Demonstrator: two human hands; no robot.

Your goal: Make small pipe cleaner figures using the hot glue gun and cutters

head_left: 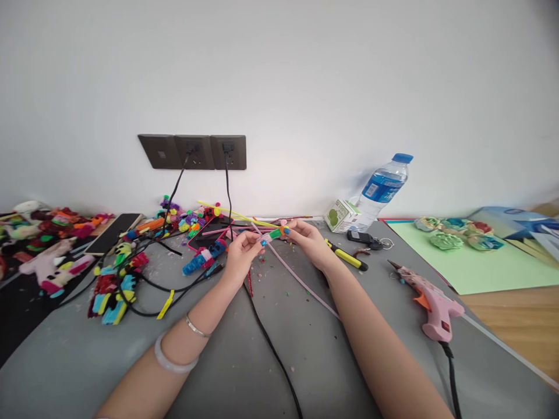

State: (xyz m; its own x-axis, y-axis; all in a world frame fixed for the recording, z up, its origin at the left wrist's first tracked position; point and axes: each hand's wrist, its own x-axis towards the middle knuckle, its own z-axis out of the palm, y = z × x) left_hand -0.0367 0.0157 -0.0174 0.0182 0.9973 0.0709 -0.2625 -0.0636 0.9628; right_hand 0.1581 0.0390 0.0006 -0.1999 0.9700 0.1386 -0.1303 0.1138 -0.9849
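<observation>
My left hand point(241, 251) and my right hand point(311, 243) meet above the middle of the grey table. Pinched between their fingertips is a small pipe-cleaner piece point(275, 234), mostly green, with pink and orange at its ends. A long pale pink pipe cleaner point(301, 283) runs from near my left fingertips down behind my right forearm; whether it joins the small piece I cannot tell. Behind my hands lie a yellow pipe cleaner point(244, 217) and several pink ones. A blue pipe-cleaner figure point(203, 258) rests left of my left hand.
A pink glue gun point(432, 305) lies at right, near a yellow-black cutter point(347, 256), car key point(360, 237), small box point(342, 215) and leaning water bottle point(382, 189). Green paper point(515, 270) bears paper flowers. Left are a phone point(114, 233), cables and colourful fuzzy figures point(116, 294).
</observation>
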